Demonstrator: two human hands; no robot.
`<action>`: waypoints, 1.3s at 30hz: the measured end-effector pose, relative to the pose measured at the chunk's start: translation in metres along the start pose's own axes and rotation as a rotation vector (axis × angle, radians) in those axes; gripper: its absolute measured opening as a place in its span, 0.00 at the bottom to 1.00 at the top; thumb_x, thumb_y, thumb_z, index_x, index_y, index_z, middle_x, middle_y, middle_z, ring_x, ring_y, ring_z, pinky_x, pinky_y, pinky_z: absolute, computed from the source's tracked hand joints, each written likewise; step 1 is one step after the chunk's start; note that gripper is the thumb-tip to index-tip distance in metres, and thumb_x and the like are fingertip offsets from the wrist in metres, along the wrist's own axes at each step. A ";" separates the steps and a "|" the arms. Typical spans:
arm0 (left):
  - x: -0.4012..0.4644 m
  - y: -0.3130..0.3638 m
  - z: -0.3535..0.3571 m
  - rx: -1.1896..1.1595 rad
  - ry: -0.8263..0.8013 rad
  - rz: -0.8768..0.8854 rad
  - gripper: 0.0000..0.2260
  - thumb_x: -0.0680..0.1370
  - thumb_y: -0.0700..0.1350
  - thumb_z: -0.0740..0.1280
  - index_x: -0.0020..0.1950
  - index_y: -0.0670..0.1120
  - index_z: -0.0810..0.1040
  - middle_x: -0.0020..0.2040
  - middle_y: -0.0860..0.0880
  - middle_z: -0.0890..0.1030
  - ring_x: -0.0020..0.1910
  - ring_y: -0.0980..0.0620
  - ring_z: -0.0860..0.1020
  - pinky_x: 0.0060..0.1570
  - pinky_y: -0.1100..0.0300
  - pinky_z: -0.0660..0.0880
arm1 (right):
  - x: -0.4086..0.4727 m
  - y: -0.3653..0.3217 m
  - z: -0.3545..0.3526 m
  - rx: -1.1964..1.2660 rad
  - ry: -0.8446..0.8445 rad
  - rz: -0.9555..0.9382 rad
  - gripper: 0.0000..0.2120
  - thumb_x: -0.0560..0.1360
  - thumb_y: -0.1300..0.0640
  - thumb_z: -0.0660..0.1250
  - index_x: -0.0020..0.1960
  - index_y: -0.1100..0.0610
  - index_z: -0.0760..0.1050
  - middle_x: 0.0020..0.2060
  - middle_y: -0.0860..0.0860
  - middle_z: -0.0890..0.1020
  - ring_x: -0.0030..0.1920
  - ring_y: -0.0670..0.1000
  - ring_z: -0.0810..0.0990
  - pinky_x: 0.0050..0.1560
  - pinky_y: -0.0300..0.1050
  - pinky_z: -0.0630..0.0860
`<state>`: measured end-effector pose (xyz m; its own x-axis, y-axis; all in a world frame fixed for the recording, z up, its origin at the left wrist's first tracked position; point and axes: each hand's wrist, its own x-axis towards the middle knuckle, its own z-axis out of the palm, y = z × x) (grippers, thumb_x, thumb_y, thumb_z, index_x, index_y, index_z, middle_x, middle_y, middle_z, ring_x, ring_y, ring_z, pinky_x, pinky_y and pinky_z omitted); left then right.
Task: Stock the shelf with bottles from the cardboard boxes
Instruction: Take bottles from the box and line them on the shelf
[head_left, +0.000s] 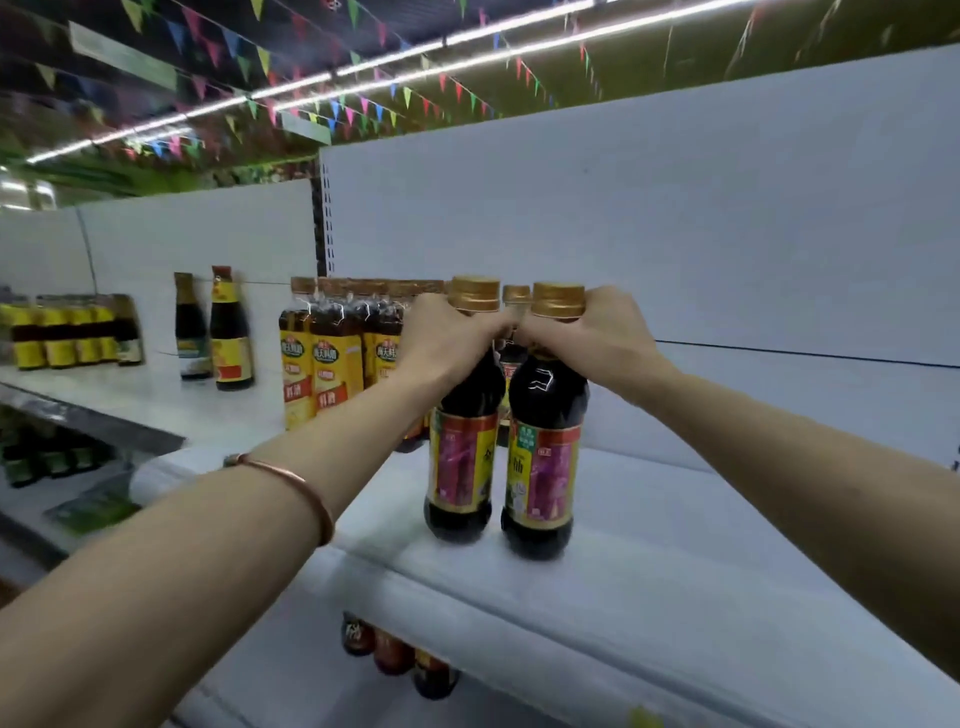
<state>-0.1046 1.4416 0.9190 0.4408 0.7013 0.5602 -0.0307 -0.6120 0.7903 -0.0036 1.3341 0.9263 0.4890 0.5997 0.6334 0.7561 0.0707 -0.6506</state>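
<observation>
Head view: my left grip (447, 338) and right grip (592, 338) each hold a bottle neck, two bottles (543, 457) set on the shelf (675, 571); space beyond the right grip remains unfilled.

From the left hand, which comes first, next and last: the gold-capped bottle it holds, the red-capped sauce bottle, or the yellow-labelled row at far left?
1. Gold-capped bottle, gripped by the left hand.
2. Red-capped sauce bottle, further left on the shelf.
3. Yellow-labelled row, far left.

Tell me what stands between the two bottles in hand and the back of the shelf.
One gold-capped bottle stands right behind the two held bottles, in the gap between them. To the right of it, the shelf shows nothing back to the white panel.
</observation>
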 end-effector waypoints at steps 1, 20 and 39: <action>0.006 -0.008 0.002 0.006 -0.012 0.009 0.15 0.65 0.50 0.73 0.33 0.37 0.81 0.32 0.42 0.83 0.32 0.46 0.81 0.34 0.51 0.78 | 0.002 0.003 0.005 -0.016 0.017 0.006 0.12 0.67 0.54 0.74 0.40 0.65 0.80 0.33 0.52 0.82 0.34 0.44 0.77 0.37 0.44 0.75; -0.016 -0.141 -0.008 -0.032 -0.543 -0.009 0.31 0.60 0.58 0.80 0.58 0.53 0.71 0.50 0.59 0.79 0.51 0.58 0.79 0.51 0.60 0.76 | -0.031 0.025 0.040 -0.194 0.018 0.312 0.30 0.67 0.39 0.74 0.66 0.46 0.70 0.54 0.46 0.80 0.48 0.49 0.82 0.26 0.41 0.78; 0.015 -0.141 0.013 0.113 -0.523 -0.013 0.39 0.67 0.51 0.78 0.72 0.49 0.60 0.62 0.53 0.74 0.62 0.52 0.74 0.61 0.57 0.72 | -0.021 0.088 0.037 -0.174 -0.202 0.464 0.44 0.69 0.46 0.76 0.74 0.51 0.53 0.55 0.46 0.75 0.51 0.45 0.79 0.39 0.37 0.77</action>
<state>-0.0820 1.5342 0.8129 0.8295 0.4509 0.3294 0.0620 -0.6606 0.7482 0.0363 1.3567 0.8403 0.7085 0.6794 0.1909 0.5495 -0.3612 -0.7534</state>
